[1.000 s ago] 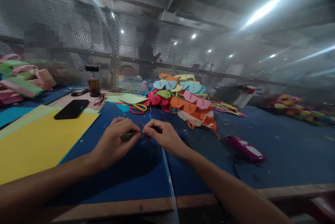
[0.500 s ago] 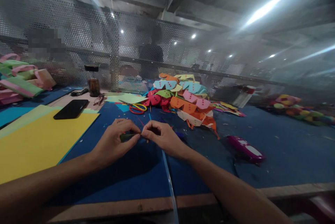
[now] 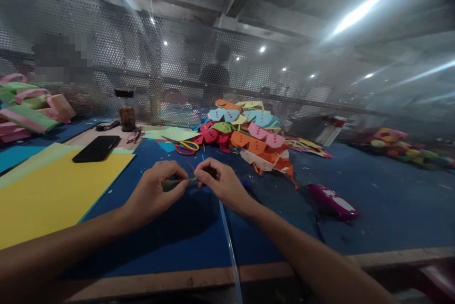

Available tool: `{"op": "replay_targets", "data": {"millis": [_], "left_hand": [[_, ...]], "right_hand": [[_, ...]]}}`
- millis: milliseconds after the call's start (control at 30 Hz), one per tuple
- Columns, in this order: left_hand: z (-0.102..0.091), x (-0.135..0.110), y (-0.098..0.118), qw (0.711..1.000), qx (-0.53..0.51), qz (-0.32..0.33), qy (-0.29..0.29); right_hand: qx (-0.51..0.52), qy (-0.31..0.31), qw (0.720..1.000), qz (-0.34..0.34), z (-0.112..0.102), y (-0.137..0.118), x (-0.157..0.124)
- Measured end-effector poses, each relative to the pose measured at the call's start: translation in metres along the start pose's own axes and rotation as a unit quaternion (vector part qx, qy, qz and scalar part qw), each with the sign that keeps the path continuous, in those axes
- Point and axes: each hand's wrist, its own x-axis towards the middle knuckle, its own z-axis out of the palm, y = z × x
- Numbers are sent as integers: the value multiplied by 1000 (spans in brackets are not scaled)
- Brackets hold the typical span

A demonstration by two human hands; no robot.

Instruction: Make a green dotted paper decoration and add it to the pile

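Note:
My left hand (image 3: 158, 188) pinches a small green paper piece (image 3: 171, 184) between thumb and fingers, above the blue table. My right hand (image 3: 222, 181) meets it from the right, its thumb and fingertips closed at the piece's right end. Fingers hide most of the paper, so its full shape does not show. Under my right hand a long pale-blue strip (image 3: 227, 233) runs over the table's front edge. Just beyond my hands lie scissors with red and yellow handles (image 3: 187, 147).
Folded paper pieces with dotted marks (image 3: 249, 138) are heaped behind my hands. Yellow sheets (image 3: 64, 195) and a black phone (image 3: 96, 148) lie left, near a jar (image 3: 127, 112). A purple device (image 3: 333, 203) with a cord sits right. A perforated metal screen (image 3: 156, 57) stands behind.
My hands have drawn slightly apart, and a little more of the green paper shows between them. Behind the screen, a person has shifted to the right.

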Motion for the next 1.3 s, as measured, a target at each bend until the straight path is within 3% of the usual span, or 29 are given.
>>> {"op": "replay_targets", "data": {"millis": [100, 200, 267, 700, 1300], "left_hand": [[0, 0, -1, 1000, -3, -16, 5], [0, 0, -3, 1000, -7, -17, 3], [1, 0, -3, 1000, -6, -13, 6], [3, -1, -8, 1000, -10, -5, 13], [4, -1, -10, 1000, 3, 4, 11]], "right_hand": [[-75, 61, 990, -100, 1, -1, -3], [-171, 52, 961, -211, 1, 0, -6], [-227, 36, 942, -246, 1, 3, -7], [-330, 61, 893, -300, -3, 11, -7], [-371, 80, 865, -329, -3, 9, -7]]}}
